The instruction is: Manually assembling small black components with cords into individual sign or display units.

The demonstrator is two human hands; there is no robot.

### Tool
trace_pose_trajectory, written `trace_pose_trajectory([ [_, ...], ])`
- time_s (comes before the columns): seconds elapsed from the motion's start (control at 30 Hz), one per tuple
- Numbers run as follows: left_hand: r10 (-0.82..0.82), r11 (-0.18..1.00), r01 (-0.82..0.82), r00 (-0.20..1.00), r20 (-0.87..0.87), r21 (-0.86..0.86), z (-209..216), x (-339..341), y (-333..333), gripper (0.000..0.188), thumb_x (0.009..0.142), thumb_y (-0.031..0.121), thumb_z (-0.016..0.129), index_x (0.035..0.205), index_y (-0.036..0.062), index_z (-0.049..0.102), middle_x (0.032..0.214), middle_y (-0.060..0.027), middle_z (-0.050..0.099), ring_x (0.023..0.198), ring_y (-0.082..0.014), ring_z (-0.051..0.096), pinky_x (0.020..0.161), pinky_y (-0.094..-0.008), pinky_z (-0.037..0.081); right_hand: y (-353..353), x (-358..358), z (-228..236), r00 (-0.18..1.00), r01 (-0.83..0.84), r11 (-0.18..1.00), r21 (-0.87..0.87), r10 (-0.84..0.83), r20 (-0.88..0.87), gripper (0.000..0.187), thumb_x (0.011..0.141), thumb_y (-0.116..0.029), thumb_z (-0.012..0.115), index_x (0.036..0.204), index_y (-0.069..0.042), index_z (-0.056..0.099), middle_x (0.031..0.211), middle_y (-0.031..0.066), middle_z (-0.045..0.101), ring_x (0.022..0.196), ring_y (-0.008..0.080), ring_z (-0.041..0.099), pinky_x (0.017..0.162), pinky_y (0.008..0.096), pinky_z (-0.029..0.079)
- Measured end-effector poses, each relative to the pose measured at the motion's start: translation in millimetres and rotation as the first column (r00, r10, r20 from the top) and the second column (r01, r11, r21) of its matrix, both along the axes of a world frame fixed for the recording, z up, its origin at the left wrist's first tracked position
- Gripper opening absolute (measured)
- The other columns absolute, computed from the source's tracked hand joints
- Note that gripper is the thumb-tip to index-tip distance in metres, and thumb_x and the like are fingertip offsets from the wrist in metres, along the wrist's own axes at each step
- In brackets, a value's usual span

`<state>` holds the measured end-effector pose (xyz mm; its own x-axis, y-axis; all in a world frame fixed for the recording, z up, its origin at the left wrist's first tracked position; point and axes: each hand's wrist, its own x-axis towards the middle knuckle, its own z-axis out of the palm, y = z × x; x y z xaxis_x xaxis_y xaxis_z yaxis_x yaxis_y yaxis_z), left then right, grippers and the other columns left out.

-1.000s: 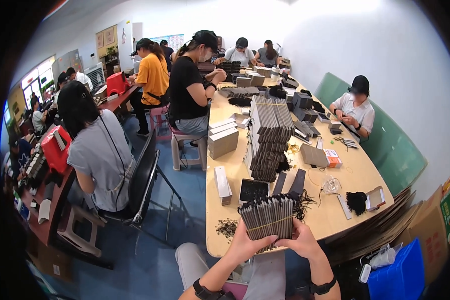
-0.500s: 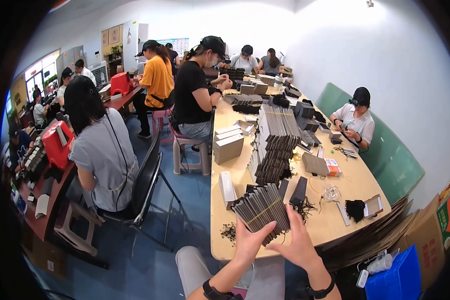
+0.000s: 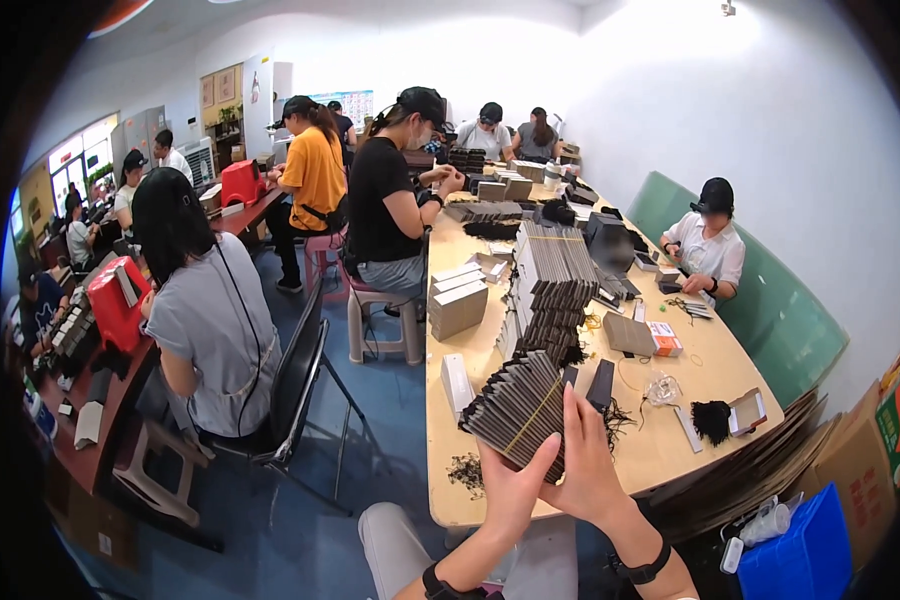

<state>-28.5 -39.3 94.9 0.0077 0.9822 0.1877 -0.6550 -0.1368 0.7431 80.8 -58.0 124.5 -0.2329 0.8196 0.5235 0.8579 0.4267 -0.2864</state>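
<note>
White wall behind pale-wood tabletop. Bundle of thin flat grey pieces, thin yellow band around it: lower centre, up-left of both hands; pieces' long axis points upper left. Left hand clasps near end; right hand, fingers straight, rests against right side.

A: Right side?
B: Blue plastic bin low in the corner, clear plastic cup at its rim. Big brown cardboard carton behind it — flat brown cardboard sheets alongside. Long green panel up against the plain white wall.
A: Left?
B: Black-backed, metal-legged chair on blue floor, person in grey top seated there. Pale plastic stool under person in black T-shirt.
</note>
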Motion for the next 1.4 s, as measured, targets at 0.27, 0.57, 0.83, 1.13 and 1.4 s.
trace_pose_trajectory([
  [0.27, -0.315, 0.937, 0.266, 0.924, 0.218, 0.225, -12.0, -19.8, -0.7, 0.072, 0.092, 0.015, 0.058, 0.149, 0.0103, 0.013, 0.147, -0.0151, 0.033, 0.136, -0.0268, 0.034, 0.111, -0.0419, 0.029, 16.4, 5.6, 41.6, 0.993, -0.019, 0.968, 0.25, 0.048, -0.11, 0.104, 0.062, -0.028, 0.082, 0.144, 0.003, 0.025, 0.123, 0.0231, 0.042, 0.112, 0.0384, 0.045, 0.097, 0.0453, 0.039],
  [0.57, -0.225, 0.967, 0.245, 0.949, -0.219, 0.066, -61.7, -30.8, -27.5, 0.053, 0.092, 0.005, 0.055, 0.14, 0.0007, 0.034, 0.142, -0.0164, 0.042, 0.128, -0.0282, 0.047, 0.103, -0.0368, 0.039, 167.5, 10.1, 156.5, 0.706, 0.707, 0.706, 0.045, -0.708, -0.004, 0.093, 0.074, -0.053, 0.063, 0.143, 0.0, 0.031, 0.125, 0.0261, 0.045, 0.12, 0.0386, 0.045, 0.099, 0.047, 0.039],
  [0.83, -0.169, 0.985, 0.15, 0.941, -0.294, -0.087, -96.9, -56.3, -34.8, 0.039, 0.092, 0.004, 0.056, 0.13, -0.0019, 0.047, 0.133, -0.0124, 0.052, 0.119, -0.0225, 0.055, 0.098, -0.0321, 0.043, 202.2, -8.0, 128.5, 0.631, 0.776, 0.631, -0.025, -0.774, 0.049, 0.093, 0.074, -0.057, 0.062, 0.141, 0.001, 0.035, 0.129, 0.0252, 0.045, 0.121, 0.037, 0.045, 0.099, 0.0479, 0.038],
  [1.13, -0.102, 0.988, 0.062, 0.948, -0.301, -0.141, -106.6, -66.2, -39.6, 0.037, 0.092, 0.003, 0.055, 0.129, -0.0019, 0.048, 0.131, -0.0111, 0.054, 0.117, -0.0197, 0.056, 0.094, -0.0288, 0.047, 212.2, -9.6, 103.7, 0.625, 0.767, 0.606, 0.213, -0.78, -0.03, 0.088, 0.075, -0.056, 0.063, 0.134, 0.005, 0.042, 0.114, 0.0196, 0.049, 0.107, 0.0337, 0.049, 0.092, 0.0452, 0.04],
  [1.4, -0.145, 0.978, 0.085, 0.932, -0.331, -0.19, -115.5, -58.4, -45.0, 0.037, 0.092, 0.003, 0.055, 0.128, -0.0012, 0.05, 0.131, -0.0094, 0.054, 0.115, -0.0199, 0.057, 0.093, -0.029, 0.046, 214.9, -10.4, 106.2, 0.585, 0.801, 0.59, 0.102, -0.808, 0.07, 0.101, 0.077, -0.069, 0.06, 0.14, 0.006, 0.034, 0.143, 0.0265, 0.032, 0.129, 0.0424, 0.036, 0.101, 0.0576, 0.034],
])
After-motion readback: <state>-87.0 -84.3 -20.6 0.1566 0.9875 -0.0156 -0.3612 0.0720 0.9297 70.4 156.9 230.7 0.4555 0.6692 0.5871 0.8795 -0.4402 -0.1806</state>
